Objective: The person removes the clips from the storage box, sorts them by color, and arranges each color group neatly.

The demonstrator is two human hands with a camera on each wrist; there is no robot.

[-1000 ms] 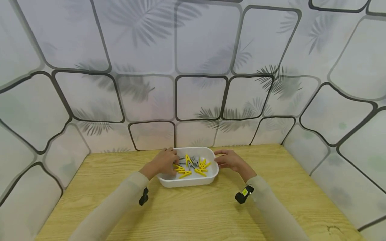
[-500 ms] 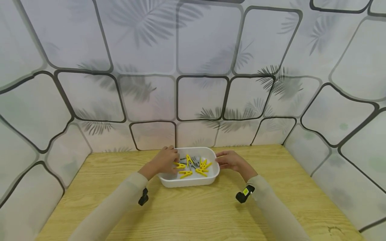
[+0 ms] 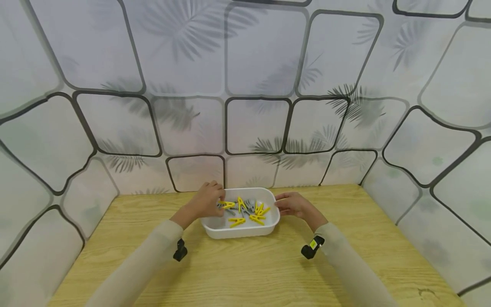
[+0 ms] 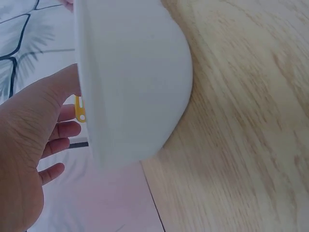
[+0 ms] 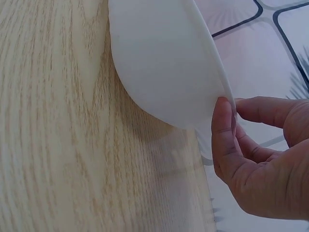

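A white plastic tray (image 3: 241, 232) sits on the wooden table, with several yellow and grey clothespins inside. My left hand (image 3: 205, 200) is over the tray's left end. It pinches a yellow clothespin (image 3: 227, 205) at its fingertips; in the left wrist view just one end of that clothespin (image 4: 80, 110) shows, beside the tray wall. More clothespins, such as a yellow one (image 3: 237, 221) and a grey one (image 3: 243, 212), lie on the tray floor. At the right end, my right hand (image 3: 295, 205) grips the tray's rim (image 5: 227, 79) between thumb and fingers.
The light wood tabletop (image 3: 245, 273) spreads out in front of the tray. Behind it and on both sides rise walls (image 3: 257, 123) with a leaf and line pattern. Each wrist wears a small black camera (image 3: 308, 249).
My left hand has risen slightly out of the tray and shifted left, bringing up a yellow clothespin. The right hand stays at the tray's right end.
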